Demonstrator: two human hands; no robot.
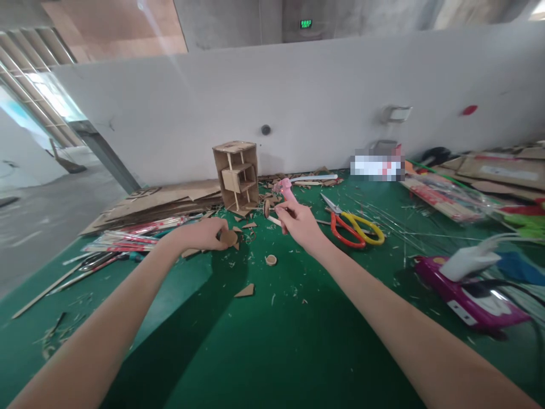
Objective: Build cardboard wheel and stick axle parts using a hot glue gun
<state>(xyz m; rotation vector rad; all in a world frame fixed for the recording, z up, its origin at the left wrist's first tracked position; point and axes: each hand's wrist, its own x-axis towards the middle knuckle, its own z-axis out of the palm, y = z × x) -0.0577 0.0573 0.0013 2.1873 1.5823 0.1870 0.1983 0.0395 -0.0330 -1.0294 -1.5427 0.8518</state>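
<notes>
My left hand (205, 234) has its fingers closed at the edge of a round cardboard disc (229, 237), low over cardboard scraps. In my right hand (300, 224) is a thin stick (275, 221), pinched between the fingers, and a small brown disc (267, 208) shows at the fingertips; whether the two are joined I cannot tell. Just behind this hand lies a pink glue gun (287, 189). A small cardboard ring (271, 259) rests on the green tabletop between my hands. Beyond them stands an upright cardboard shelf model (235, 177) with small stick posts.
Right of my right hand lie scissors (349, 224) with red and yellow handles. A purple power strip (472, 301) with plugs sits at the right. Flat cardboard sheets (170, 201) and packaged sticks (123, 240) lie left. A white partition (306, 102) borders the back.
</notes>
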